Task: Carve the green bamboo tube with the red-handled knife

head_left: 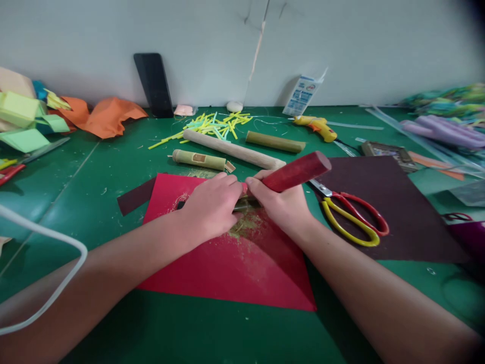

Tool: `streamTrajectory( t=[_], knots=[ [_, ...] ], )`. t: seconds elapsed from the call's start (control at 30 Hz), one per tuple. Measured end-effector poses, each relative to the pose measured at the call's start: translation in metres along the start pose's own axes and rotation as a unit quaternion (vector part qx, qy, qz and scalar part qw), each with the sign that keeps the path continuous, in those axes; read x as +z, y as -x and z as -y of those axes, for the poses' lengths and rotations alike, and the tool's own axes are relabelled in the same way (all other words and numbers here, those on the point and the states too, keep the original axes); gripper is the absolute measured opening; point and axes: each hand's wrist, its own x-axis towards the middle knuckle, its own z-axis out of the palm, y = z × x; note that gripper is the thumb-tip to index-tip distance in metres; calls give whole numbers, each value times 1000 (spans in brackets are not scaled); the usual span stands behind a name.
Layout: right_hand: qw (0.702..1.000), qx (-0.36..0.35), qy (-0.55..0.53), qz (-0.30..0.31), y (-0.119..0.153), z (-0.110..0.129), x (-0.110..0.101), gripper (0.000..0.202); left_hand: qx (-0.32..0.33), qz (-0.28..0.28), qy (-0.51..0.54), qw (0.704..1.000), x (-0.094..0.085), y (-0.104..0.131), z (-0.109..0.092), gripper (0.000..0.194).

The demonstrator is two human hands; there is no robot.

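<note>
Left hand (212, 210): closed around a bamboo tube (247, 204), thumb below and fingers above; most of the grip is hidden by the hand itself.
Right hand (284, 205): wrapped narrowly around a thick red stick (293, 173), whose blunt end is pointed towards two o'clock; its lower end is hidden by the fingers.
Bamboo tube: held just above the red sheet (223, 280), or against it, which cannot be told; seen only between the hands, towards twelve o'clock from the sheet's middle.
Dust: pale shavings (242, 227) are scattered at six o'clock from the tube.
Carved tube (197, 159): laid at eleven o'clock from the hands, with a square opening cut in its side.
Wooden rod (227, 146): set down slantwise at twelve o'clock, near the carved tube.
Short bamboo piece (276, 142): placed at one o'clock, beyond the rod.
Scissors (333, 194): rested on a dark sheet (413, 217) at three o'clock from the right hand.
Glue gun (316, 128): left at one o'clock, farther back on the green worktop (151, 328).
Phone (153, 85): leaned against the wall (212, 45) at eleven o'clock.
Yellow strips (212, 124): heaped at twelve o'clock, behind the rod.
</note>
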Motion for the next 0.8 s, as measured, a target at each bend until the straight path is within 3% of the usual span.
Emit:
streamTrajectory(
  t=[0.27, 0.8],
  knots=[
    [1000, -10, 12, 0, -1, -2, 0, 27, 3, 0, -4, 1000, 0, 0, 0, 20],
    [997, 1, 44, -67, -5, -9, -15, 28, 1, 0, -21, 1000, 0, 0, 1, 21]
  ],
)
